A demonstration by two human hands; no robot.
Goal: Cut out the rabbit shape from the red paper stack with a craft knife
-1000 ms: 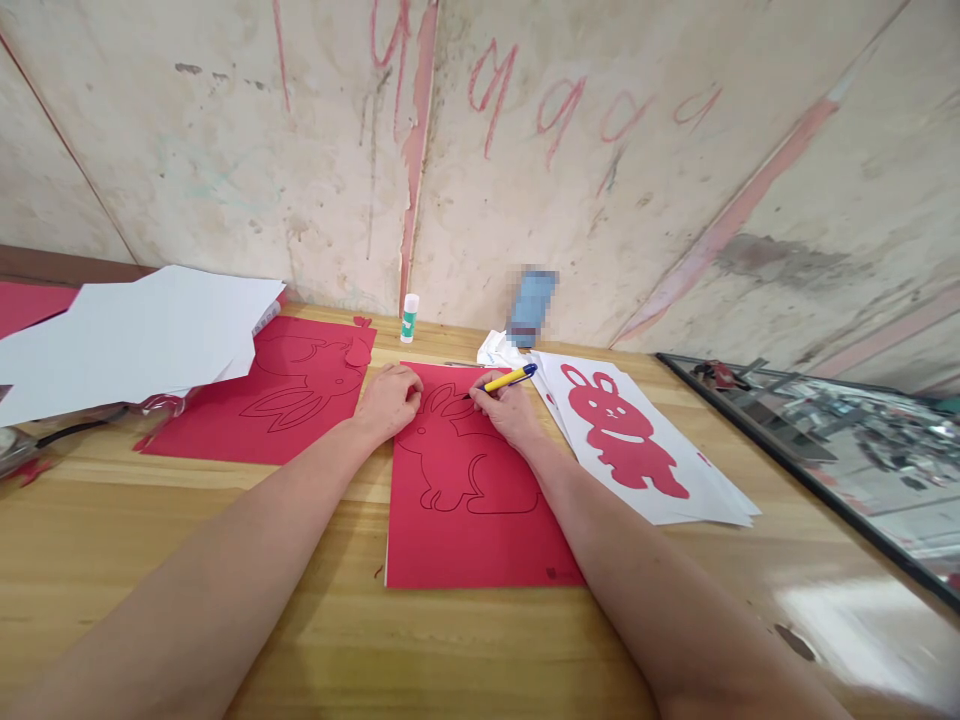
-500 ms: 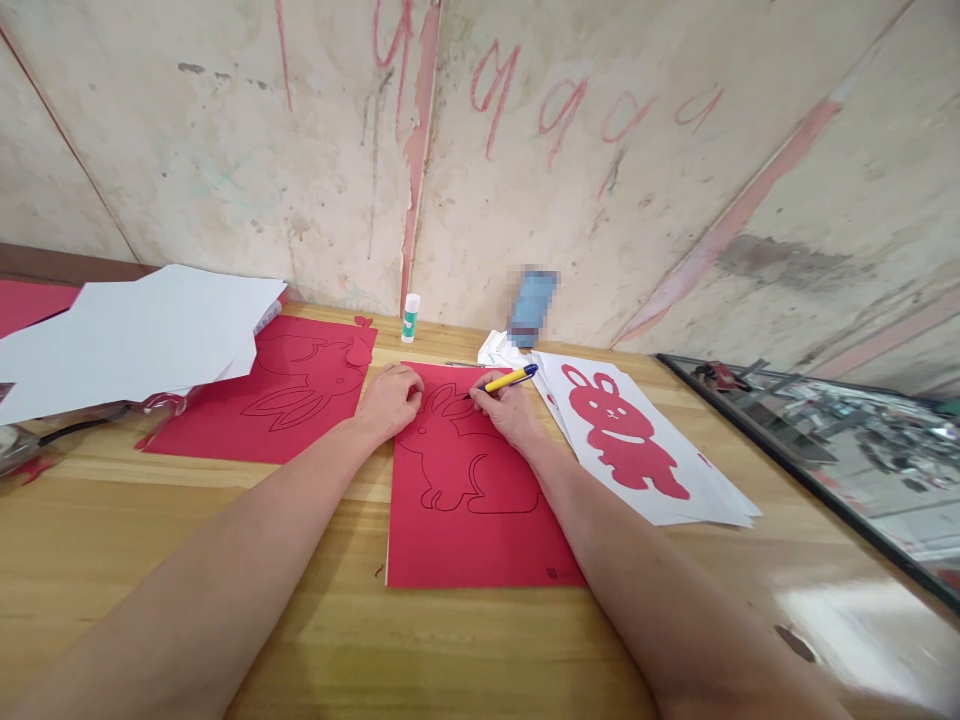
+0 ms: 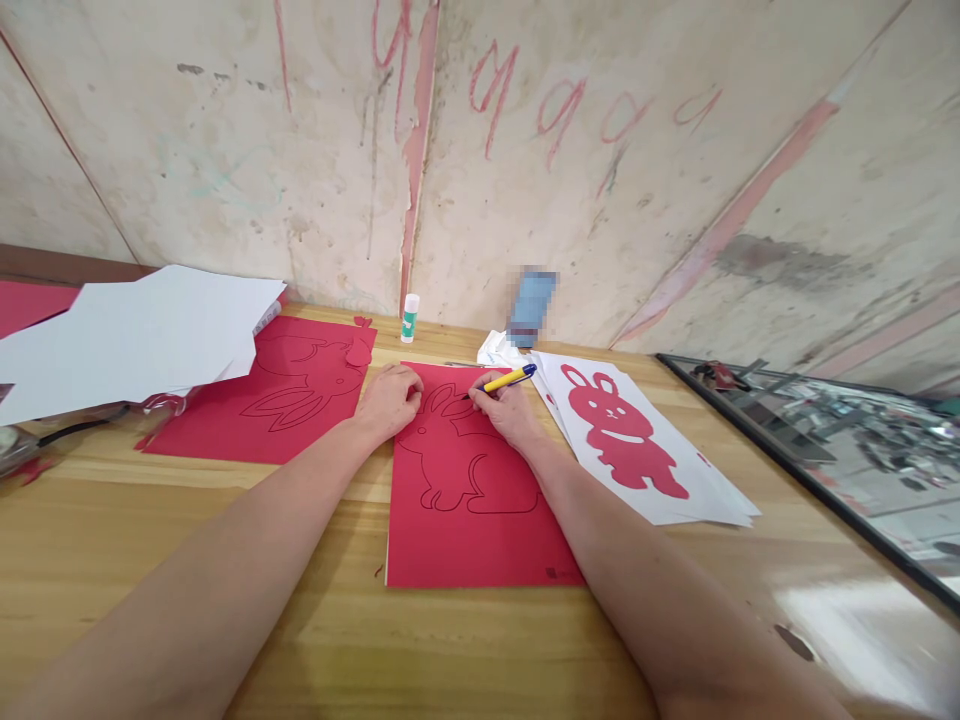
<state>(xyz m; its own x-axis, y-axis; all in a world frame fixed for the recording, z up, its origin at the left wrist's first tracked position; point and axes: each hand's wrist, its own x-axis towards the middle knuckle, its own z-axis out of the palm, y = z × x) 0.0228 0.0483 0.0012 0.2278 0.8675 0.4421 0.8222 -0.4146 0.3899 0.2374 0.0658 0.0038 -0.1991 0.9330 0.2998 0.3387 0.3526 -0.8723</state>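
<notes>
A red paper sheet (image 3: 480, 545) with a rabbit outline in dark lines lies on the table in front of me. My left hand (image 3: 391, 402) has its fingers curled and presses on the sheet's upper left edge. A slim yellow pen-shaped tool (image 3: 510, 380) with a blue end is pinched in my right hand (image 3: 504, 408). Its dark tip touches or nearly touches the paper by the rabbit's ear; I cannot tell whether it draws or cuts.
Left lies another red sheet (image 3: 225, 430) with a rabbit outline, under white papers (image 3: 127, 335). A glue stick (image 3: 409, 318) stands near the wall. A blurred blue object (image 3: 534, 305) leans there beside crumpled tissue (image 3: 501, 348). Right, a red rabbit cut-out (image 3: 628, 430) lies on white sheets (image 3: 690, 505).
Almost nothing differs. The blue end of the tool has shifted very slightly left; both hands and the sheet stay in place.
</notes>
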